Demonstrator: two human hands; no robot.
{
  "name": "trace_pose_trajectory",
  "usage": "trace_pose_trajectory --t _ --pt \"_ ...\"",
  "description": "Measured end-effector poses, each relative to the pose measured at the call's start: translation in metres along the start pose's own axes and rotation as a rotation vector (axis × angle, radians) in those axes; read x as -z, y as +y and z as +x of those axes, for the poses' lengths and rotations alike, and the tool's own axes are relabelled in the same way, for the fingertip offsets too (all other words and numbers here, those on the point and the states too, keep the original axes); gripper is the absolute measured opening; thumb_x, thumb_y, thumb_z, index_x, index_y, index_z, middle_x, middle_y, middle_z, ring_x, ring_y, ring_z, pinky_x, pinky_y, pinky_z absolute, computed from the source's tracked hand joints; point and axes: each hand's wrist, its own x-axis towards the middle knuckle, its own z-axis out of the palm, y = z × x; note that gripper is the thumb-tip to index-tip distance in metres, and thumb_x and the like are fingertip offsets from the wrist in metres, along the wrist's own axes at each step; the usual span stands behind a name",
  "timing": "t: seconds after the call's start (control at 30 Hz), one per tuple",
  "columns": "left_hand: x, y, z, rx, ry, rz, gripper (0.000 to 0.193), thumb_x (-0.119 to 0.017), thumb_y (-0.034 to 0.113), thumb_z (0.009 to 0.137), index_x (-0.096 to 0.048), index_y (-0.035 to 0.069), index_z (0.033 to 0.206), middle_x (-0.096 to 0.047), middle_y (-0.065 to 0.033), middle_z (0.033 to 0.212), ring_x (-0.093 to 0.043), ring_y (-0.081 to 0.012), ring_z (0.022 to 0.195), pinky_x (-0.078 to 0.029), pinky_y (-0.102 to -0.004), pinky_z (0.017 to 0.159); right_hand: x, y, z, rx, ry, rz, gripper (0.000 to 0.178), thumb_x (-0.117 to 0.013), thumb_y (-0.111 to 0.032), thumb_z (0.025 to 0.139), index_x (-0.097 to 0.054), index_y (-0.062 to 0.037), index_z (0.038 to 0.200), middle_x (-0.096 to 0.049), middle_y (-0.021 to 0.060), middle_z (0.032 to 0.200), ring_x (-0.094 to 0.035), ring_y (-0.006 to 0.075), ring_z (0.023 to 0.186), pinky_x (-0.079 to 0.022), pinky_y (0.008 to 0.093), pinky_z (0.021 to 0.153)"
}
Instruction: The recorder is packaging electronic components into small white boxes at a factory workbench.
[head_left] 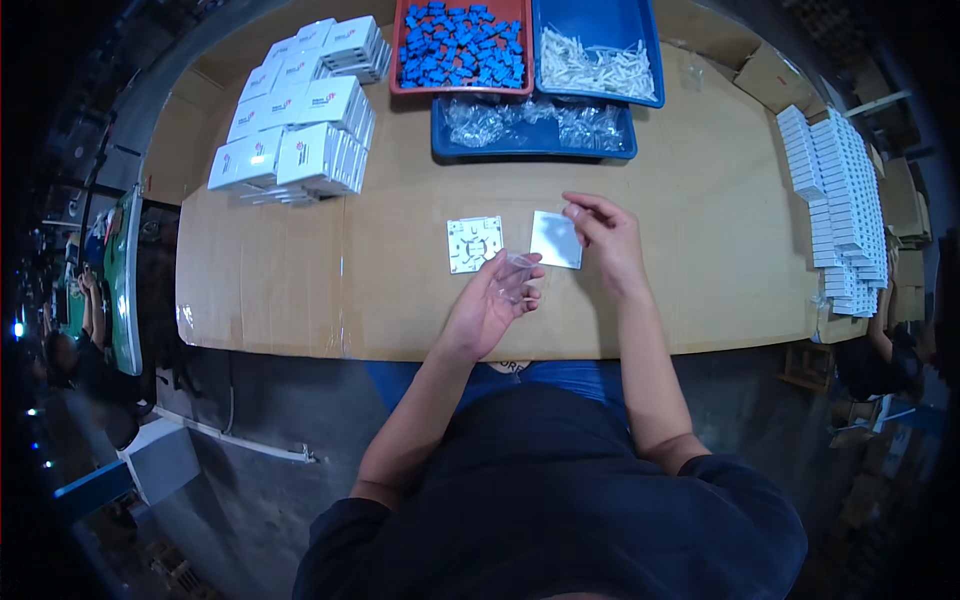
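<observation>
A small clear plastic bag point(514, 277) is gripped in my left hand point(485, 312), its fingers curled round it. My right hand point(607, 238) hovers over the right edge of a plain white square plate point(553, 238). Its thumb and forefinger are a little apart, and nothing shows between them. To the left of that plate lies a white square panel point(474, 243) with round mouldings and slots, just beyond my left fingertips.
White boxes point(300, 110) are stacked at the back left. A red tray point(462, 88) holds blue clips, a blue tray point(650, 97) white slim pieces, and a nearer blue tray point(530, 153) clear bags. Small white boxes point(840, 205) stand stacked at right. Other people work at both sides.
</observation>
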Motion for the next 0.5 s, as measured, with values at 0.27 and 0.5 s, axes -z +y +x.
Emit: trace_pose_trajectory --t 0.27,0.5 --pt "-0.004 -0.003 -0.004 0.077 0.068 0.067 0.052 -0.044 0.044 0.113 -0.06 0.002 0.138 -0.071 -0.0098 0.126 -0.068 -0.0191 0.103 -0.056 -0.0347 0.091 -0.005 -0.011 -0.029 0.119 -0.217 -0.227 0.01 -0.079 -0.009 0.093 -0.078 -0.0035 0.101 -0.069 -0.0041 0.082 -0.053 0.0021 0.071 -0.042 0.0204 0.063" --pt "-0.006 -0.005 -0.006 0.081 0.076 0.066 0.05 -0.043 0.045 0.113 -0.061 0.003 0.134 -0.072 -0.0121 0.127 -0.069 -0.0204 0.103 -0.057 -0.0354 0.089 -0.007 -0.044 -0.015 0.048 -0.519 -0.517 0.013 -0.078 -0.008 0.089 -0.078 -0.004 0.101 -0.069 -0.0011 0.081 -0.055 0.0074 0.074 -0.045 0.0251 0.067"
